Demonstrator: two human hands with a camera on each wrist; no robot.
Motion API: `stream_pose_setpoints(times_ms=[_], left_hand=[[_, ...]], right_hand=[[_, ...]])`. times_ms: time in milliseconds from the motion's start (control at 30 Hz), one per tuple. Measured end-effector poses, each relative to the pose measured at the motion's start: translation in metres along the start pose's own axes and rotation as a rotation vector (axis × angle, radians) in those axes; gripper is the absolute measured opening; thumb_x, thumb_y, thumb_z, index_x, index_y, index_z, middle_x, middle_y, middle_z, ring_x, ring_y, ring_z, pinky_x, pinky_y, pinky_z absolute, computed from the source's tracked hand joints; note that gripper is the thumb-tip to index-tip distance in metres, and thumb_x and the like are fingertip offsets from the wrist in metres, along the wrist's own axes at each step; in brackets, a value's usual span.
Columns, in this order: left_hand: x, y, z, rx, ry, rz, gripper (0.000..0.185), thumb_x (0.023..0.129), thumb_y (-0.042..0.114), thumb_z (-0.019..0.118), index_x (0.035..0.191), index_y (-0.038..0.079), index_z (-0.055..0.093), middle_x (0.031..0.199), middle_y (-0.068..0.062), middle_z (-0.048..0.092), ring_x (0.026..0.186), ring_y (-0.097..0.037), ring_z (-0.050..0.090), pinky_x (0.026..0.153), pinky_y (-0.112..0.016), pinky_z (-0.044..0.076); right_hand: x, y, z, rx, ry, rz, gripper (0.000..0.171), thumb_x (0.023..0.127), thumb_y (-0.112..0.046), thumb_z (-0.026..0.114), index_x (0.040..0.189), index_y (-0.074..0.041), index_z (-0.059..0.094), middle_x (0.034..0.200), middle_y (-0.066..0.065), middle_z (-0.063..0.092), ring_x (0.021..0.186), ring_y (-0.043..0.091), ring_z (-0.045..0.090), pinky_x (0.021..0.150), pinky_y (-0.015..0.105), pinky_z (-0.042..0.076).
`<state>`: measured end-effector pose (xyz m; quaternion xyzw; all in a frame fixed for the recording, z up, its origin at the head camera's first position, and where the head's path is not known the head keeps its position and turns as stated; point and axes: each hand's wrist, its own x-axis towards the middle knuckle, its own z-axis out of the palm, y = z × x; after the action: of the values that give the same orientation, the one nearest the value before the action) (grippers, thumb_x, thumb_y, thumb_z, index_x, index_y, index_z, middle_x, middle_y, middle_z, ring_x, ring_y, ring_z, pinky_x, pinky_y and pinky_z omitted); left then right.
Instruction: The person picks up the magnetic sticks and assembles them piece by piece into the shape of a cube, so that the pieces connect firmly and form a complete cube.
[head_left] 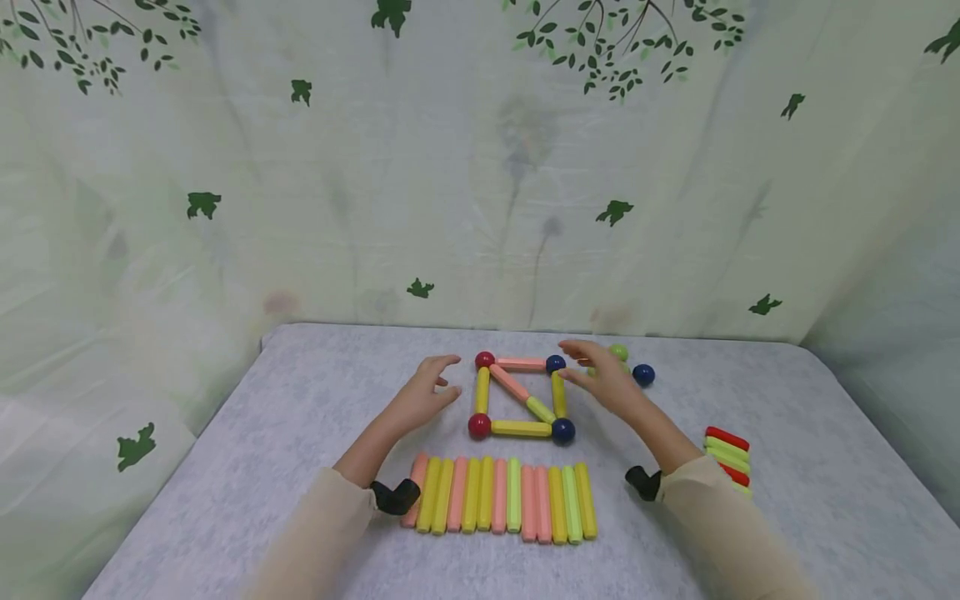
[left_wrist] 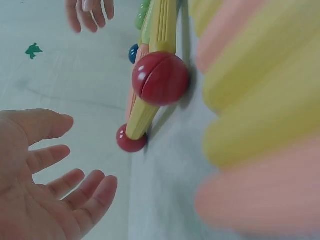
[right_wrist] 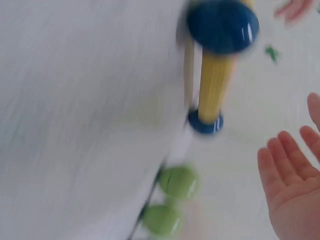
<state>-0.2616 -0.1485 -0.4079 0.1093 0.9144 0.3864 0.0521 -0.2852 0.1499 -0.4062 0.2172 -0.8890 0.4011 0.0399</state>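
A flat four-sided frame of toy rods and balls lies on the table. Red balls (head_left: pixel 479 426) form its left corners and blue balls (head_left: pixel 562 431) its right ones. Yellow rods (head_left: pixel 521 428) make the near, left and right sides, a pink rod (head_left: pixel 522 364) the far side. Across the middle runs a diagonal of a pink rod (head_left: pixel 509 382) and a green rod (head_left: pixel 539 409). My left hand (head_left: pixel 422 398) hovers left of the frame, fingers spread and apart from it. On the other side my right hand (head_left: pixel 606 382) hangs beside the far blue ball (head_left: pixel 555 363), holding nothing.
Nearer me lies a row of pink, yellow and green rods (head_left: pixel 499 497). Green balls (head_left: pixel 618 352) and a loose blue ball (head_left: pixel 643 375) sit behind my right hand. Red and green rods (head_left: pixel 727 438) are stacked right of my right forearm. A leaf-patterned curtain (head_left: pixel 465 183) backs the table.
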Motion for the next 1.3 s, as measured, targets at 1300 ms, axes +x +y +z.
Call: stream_pose_setpoints(times_ms=[1300], left_hand=[[-0.082,-0.008,-0.015,-0.131,0.123,-0.009,0.042,0.084,0.006,0.063,0.122,0.014,0.049,0.106,-0.002,0.055,0.092,-0.016,0.053,0.079,-0.034,0.047]], right_hand=[[-0.036,0.063,-0.06,0.156,0.219,0.394,0.047,0.089,-0.021,0.058,0.129,-0.002,0.042,0.119,0.025,0.047,0.11,0.038,0.046,0.086,0.047,0.041]])
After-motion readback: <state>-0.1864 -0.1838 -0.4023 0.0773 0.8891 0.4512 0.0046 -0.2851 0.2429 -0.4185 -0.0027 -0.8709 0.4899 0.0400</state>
